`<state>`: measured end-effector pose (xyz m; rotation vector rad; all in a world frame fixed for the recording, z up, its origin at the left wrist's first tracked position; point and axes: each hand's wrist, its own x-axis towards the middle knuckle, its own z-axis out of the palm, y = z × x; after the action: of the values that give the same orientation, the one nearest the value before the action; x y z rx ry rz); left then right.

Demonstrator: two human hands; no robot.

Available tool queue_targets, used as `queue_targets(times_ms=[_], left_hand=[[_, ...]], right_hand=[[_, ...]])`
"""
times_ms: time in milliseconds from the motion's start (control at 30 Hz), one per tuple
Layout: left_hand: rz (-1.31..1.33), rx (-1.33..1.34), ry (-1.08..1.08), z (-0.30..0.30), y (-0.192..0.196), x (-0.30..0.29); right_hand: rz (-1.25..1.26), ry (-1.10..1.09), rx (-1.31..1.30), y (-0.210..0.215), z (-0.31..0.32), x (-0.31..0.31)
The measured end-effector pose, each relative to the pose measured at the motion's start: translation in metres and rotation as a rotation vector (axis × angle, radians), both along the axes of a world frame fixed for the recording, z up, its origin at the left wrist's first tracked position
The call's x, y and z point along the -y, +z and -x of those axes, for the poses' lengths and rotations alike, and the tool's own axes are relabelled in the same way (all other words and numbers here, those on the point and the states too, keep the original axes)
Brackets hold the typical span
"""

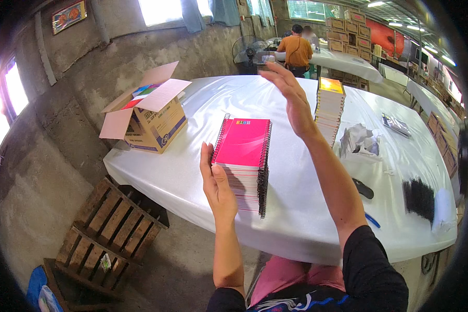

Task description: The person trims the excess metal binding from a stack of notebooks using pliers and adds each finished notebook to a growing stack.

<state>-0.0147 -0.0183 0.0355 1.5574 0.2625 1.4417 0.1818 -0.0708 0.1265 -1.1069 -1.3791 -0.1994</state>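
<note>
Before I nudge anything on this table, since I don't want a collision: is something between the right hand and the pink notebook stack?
Nothing visible: only white cloth shows between the raised right hand and the pink notebook stack. The yellow-topped stack is on that hand's other side.

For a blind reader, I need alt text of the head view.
A person's left hand is beside a stack of spiral notebooks, pink on top, on a white-covered table; the right hand is raised, open. An open carton stands left, a second stack right.
</note>
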Motion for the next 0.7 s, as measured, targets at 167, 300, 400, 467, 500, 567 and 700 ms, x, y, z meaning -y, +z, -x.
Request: queue_targets(times_ms=[167, 300, 400, 467, 500, 567, 700], left_hand=[[-0.009, 0.033, -0.069, -0.002, -0.002, -0.011], [0.003, 0.019, -0.048, -0.007, -0.008, -0.019], [-0.030, 0.046, 0.073, -0.011, -0.007, -0.020], [-0.053, 0.169, 0.191, -0.018, -0.008, -0.021], [-0.034, 0.178, 0.152, -0.020, -0.009, -0.022], [0.004, 0.195, 0.074, -0.025, -0.011, -0.025], [-0.049, 0.183, 0.179, -0.036, -0.015, -0.021]], right_hand=[[0.090, 0.153, -0.472, -0.067, 0.007, -0.037], [0.075, 0.102, -0.682, -0.064, 0.015, -0.053], [0.155, 0.166, -0.744, -0.063, 0.016, -0.050], [0.083, 0.177, -0.796, -0.063, 0.027, -0.049], [0.043, 0.174, -0.821, -0.064, 0.029, -0.048], [0.021, 0.141, -0.756, -0.071, 0.029, -0.049], [-0.001, 0.078, -0.720, -0.073, 0.032, -0.048]])
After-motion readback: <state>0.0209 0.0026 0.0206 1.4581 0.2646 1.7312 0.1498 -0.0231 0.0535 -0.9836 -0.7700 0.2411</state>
